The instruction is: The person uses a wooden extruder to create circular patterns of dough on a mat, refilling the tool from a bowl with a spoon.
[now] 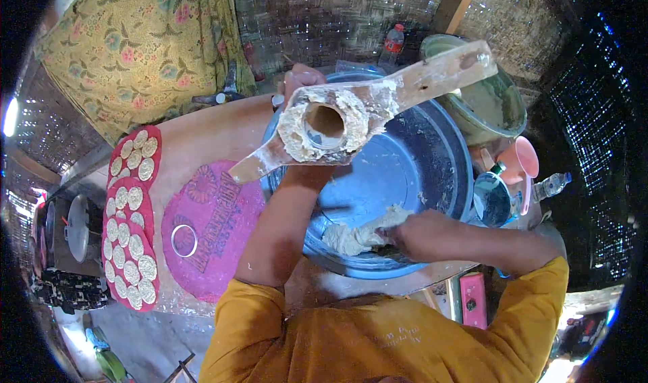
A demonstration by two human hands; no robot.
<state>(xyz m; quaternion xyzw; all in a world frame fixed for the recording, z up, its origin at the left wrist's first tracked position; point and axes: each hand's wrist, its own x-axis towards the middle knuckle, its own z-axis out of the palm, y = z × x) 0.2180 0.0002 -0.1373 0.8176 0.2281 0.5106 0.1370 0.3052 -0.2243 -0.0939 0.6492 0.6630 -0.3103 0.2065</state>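
Observation:
A two-armed wooden press (pixel 432 82) with a round hole, its middle caked in pale dough, is tilted above a big blue tub (pixel 466 173). My left forearm passes beneath it, and my left hand (pixel 304 78) shows curled at its far edge; the press hides most of the grip. Low in the tub, my right hand (pixel 422 236) has its fingers closed on a lump of dough (pixel 364 236), near the tub's front rim. Smears of dough cling to the tub's inside wall.
Left of the tub, a pink round sheet (pixel 223 231) carries a white ring (pixel 184 240). Red sheets (pixel 154 231) with several pressed dough rounds line the table's left end. To the right stand a green basin (pixel 516 109), a pink cup (pixel 518 159) and a plastic bottle (pixel 552 186).

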